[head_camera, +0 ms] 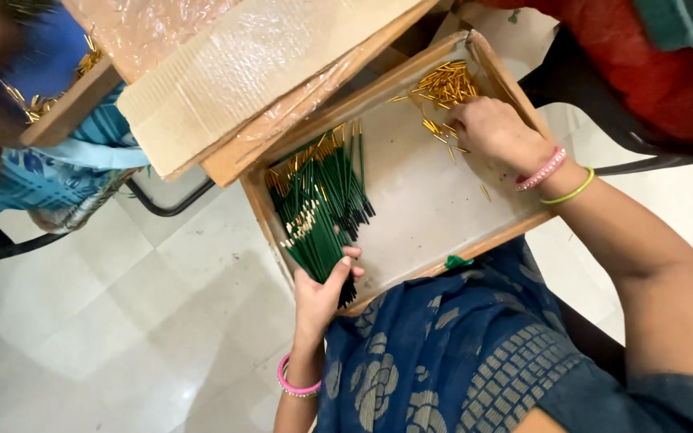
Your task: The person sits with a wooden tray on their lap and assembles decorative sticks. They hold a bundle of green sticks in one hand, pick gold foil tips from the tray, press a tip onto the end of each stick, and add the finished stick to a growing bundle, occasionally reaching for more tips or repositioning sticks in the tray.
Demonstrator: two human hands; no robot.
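Resting across the person's lap in the centre of the frame, a shallow wooden tray (411, 265) with a pale, smooth base serves as the work surface. The lap is covered by dark blue patterned fabric (451, 353) at the lower centre.

Left hand (324, 293): at the lower centre, fingers closed around the lower end of a bundle of thin green sticks (322, 208). The bundle lies fanned in the left half of the tray; some sticks carry gold-coloured tips, and the ends nearest the grip look dark. A pink bangle (294, 389) sits on this wrist.

Right hand (495, 132): at the upper right of the tray, palm down, fingers curled onto a loose heap of small gold-coloured tubes (447, 84) in the tray's far corner. Whether the fingertips pinch a tube cannot be told from this view. A few stray tubes lie scattered on the tray base near the hand. A pink beaded band (541, 170) and a thin yellow-green band (569, 192) circle this wrist.

Surroundings: a cardboard sheet (234, 72) wrapped in clear plastic film overlaps the tray's upper left edge. A second wooden tray (66, 104) holding more gold tubes appears at the upper left, beside another person in blue clothing. Red fabric (651, 72) fills the upper right corner. The floor (122, 321) consists of large, glossy white tiles, visible at the lower left and the right edge. Dark chair frames (166, 210) stand on it
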